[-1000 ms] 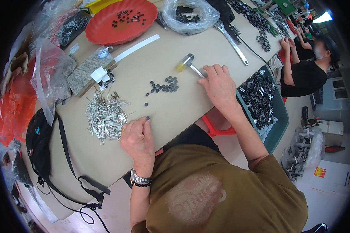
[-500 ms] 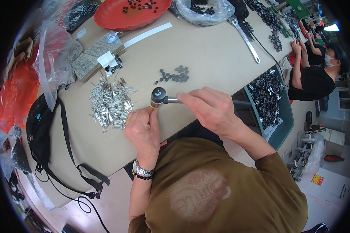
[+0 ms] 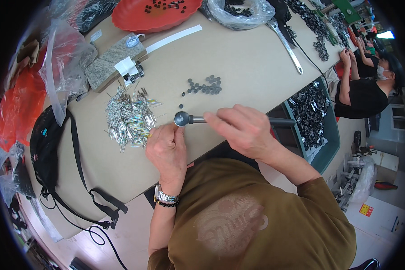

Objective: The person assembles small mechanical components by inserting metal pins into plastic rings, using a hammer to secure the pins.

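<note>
My right hand [image 3: 245,130] is closed around a hammer [image 3: 198,119] with a round head, a metal neck and a dark handle. Its head lies right at the fingertips of my left hand [image 3: 167,148], which is pinched on the table near its front edge. What those fingers hold is hidden under the hammer head. Just left of this hand is a heap of thin silvery metal pins [image 3: 128,119]. Beyond the hammer lie a single small black cap [image 3: 181,106] and a cluster of several black round caps [image 3: 207,85].
A stone block [image 3: 110,67] and a red basin [image 3: 153,20] with black parts stand farther back. An adjustable wrench [image 3: 285,47] lies at right, above a green bin [image 3: 330,144] of black parts. A black strapped bag [image 3: 51,150] is at left. Another person [image 3: 362,96] sits at far right.
The hammer head has come down toward my left fingertips and tilted. A small black cap behind it now shows. My left hand keeps its pinch.
</note>
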Available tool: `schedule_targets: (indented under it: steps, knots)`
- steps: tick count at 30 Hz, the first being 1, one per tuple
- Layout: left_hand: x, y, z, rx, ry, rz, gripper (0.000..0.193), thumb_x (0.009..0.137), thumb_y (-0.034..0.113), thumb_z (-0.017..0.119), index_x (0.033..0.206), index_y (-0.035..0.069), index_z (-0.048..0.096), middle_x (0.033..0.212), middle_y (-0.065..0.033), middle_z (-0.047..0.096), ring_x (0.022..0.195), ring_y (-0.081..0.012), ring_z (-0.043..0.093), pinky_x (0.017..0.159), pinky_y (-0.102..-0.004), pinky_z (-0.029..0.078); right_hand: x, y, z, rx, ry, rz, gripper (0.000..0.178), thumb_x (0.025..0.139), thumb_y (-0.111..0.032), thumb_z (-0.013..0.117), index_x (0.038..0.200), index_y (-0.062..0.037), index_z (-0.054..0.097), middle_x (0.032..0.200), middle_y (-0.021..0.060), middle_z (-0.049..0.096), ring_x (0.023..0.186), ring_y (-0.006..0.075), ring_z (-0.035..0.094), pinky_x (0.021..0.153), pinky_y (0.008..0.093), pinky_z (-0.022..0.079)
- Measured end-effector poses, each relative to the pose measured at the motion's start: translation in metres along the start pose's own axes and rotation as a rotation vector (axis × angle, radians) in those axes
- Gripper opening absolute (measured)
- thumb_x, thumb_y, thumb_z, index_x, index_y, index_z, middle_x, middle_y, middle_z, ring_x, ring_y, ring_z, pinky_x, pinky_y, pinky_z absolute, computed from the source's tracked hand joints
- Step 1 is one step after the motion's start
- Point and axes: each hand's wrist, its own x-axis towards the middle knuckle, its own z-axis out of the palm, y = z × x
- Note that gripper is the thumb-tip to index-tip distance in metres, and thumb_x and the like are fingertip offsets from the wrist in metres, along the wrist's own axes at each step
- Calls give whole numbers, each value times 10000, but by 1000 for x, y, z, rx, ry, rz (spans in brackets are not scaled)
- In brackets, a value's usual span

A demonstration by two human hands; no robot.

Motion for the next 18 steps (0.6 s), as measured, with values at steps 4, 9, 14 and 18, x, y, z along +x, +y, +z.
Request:
schedule_targets:
  steps: [4,9,14,18]
  knots:
    - [4,1,-1,-21,15,7,120,790,34,822,799,6,705,700,-110,651,636,-258,599,603,-381,473,6,5,-1,76,-15,73,361,820,-23,695,1173,-92,721,877,38,664,694,210,627,573,332,509]
    - [4,8,-8,4,36,37,102,800,50,806,820,14,713,708,-109,651,632,-251,601,613,-371,485,-9,25,-7,212,78,388,320,847,-22,711,1165,-54,707,969,131,707,769,339,655,707,439,548]
    - [65,22,-10,49,-108,-72,111,881,145,743,906,48,695,696,-120,632,623,-267,623,619,-380,492,-25,61,-10,201,108,845,246,850,1,663,1093,-28,692,962,162,679,855,363,647,747,444,538]
    - [165,14,13,65,-12,11,183,960,242,668,984,63,642,775,-202,687,742,-410,682,643,-495,499,-25,83,-4,-41,34,774,225,861,-13,628,1077,-22,690,958,161,661,923,358,638,804,457,529]
